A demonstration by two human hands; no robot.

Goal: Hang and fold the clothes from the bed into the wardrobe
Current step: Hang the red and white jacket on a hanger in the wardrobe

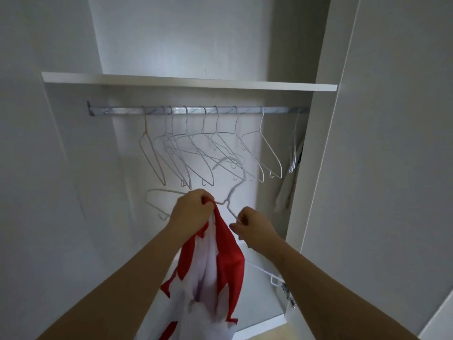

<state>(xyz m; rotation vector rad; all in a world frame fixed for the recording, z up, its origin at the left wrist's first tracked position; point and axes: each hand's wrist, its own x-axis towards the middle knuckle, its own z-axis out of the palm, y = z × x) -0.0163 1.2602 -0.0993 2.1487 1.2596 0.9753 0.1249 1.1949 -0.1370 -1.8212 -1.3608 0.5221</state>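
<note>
- White shelf board (191,82): above the silver metal rail (196,110), ahead of me.
- Thin white wire hangers (203,153): on the rail.
- Loose white wire hanger (232,190): between my left hand (191,209) and right hand (255,229).
- Red-and-white cloth garment (220,253): under the left hand.

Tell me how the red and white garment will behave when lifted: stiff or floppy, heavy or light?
Probably floppy: the red and white garment hangs in loose folds from the left hand. It seems light, since that one grip carries it. It may slide on the thin wire hanger that the right hand pinches.
</note>
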